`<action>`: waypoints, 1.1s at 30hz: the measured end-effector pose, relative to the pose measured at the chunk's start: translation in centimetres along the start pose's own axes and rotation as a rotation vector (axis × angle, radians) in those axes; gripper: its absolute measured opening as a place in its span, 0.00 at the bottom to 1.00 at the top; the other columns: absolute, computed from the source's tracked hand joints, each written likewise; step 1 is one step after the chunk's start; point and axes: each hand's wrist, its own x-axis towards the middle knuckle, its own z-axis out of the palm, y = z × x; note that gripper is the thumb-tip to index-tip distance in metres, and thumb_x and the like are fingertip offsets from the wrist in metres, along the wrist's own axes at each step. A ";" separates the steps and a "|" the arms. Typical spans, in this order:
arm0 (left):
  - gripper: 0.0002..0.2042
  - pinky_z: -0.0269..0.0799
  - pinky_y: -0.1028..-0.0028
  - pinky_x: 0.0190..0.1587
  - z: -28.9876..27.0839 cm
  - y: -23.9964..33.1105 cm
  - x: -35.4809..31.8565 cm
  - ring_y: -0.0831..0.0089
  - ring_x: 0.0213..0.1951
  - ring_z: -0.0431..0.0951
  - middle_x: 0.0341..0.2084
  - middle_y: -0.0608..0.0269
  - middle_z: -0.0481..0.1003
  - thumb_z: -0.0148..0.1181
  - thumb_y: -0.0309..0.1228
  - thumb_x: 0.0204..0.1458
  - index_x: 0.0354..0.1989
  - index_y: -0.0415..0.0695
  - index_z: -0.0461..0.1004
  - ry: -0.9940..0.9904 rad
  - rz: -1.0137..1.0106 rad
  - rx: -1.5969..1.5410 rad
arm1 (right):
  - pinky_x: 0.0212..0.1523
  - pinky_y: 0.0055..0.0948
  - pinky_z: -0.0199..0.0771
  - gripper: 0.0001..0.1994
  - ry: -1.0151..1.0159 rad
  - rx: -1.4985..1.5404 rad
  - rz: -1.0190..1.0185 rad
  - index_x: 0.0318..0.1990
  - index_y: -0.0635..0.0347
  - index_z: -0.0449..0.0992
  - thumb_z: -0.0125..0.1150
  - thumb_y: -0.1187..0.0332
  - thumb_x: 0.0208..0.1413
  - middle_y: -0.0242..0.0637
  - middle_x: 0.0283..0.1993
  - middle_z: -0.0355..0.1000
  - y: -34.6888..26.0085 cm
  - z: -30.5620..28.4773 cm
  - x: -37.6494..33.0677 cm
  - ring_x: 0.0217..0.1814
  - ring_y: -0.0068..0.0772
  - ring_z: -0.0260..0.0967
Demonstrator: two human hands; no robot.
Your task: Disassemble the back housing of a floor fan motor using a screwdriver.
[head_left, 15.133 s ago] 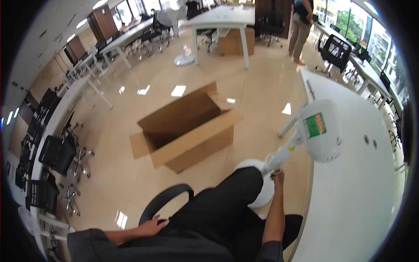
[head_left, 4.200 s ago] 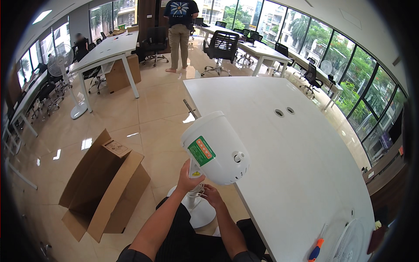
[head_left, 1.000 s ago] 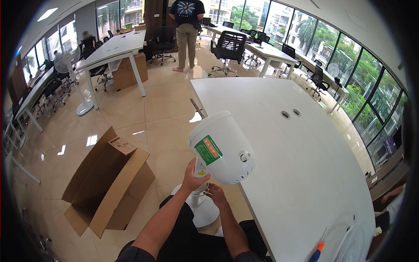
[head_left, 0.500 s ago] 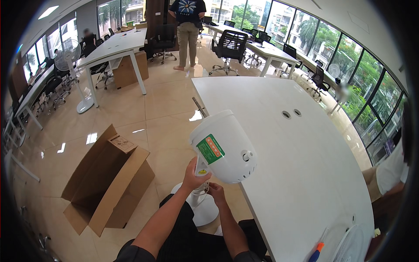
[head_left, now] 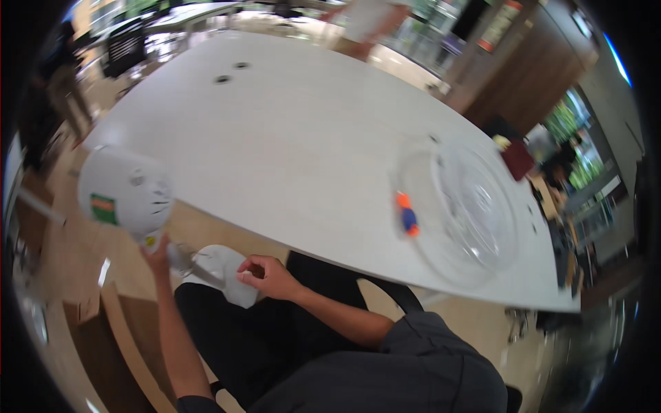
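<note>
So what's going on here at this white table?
A seated person holds a white fan motor housing with a green sticker up by its neck in the left hand. The right hand rests by the round white fan base on their lap. A clear round fan guard and an orange-and-blue screwdriver lie on the white table.

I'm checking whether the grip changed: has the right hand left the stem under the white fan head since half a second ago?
Yes. The right hand now rests by the white base, lower than the left hand below the fan head.
</note>
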 end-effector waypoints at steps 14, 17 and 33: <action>0.25 0.74 0.68 0.51 -0.3 6.9 4.7 0.67 0.48 0.79 0.48 0.55 0.77 0.72 0.28 0.52 0.57 0.33 0.71 0.019 -0.424 -0.579 | 0.39 0.29 0.78 0.11 1.382 -0.593 -0.234 0.42 0.65 0.80 0.72 0.76 0.52 0.38 0.36 0.81 -10.1 -26.0 -23.5 0.35 0.28 0.79; 0.17 0.74 0.70 0.47 -0.3 8.1 4.7 0.70 0.41 0.78 0.39 0.61 0.78 0.71 0.27 0.54 0.50 0.37 0.74 0.069 -0.393 -0.572 | 0.37 0.31 0.79 0.09 1.482 -0.893 -0.207 0.38 0.63 0.81 0.74 0.75 0.49 0.39 0.38 0.81 -8.3 -28.0 -25.1 0.36 0.35 0.79; 0.24 0.77 0.67 0.43 1.8 11.4 4.9 0.71 0.38 0.80 0.38 0.60 0.81 0.78 0.32 0.44 0.50 0.39 0.76 0.058 -0.420 -0.496 | 0.56 0.44 0.74 0.06 1.550 -1.279 -0.396 0.40 0.67 0.82 0.69 0.74 0.57 0.46 0.45 0.78 -9.3 -21.7 -21.6 0.54 0.48 0.75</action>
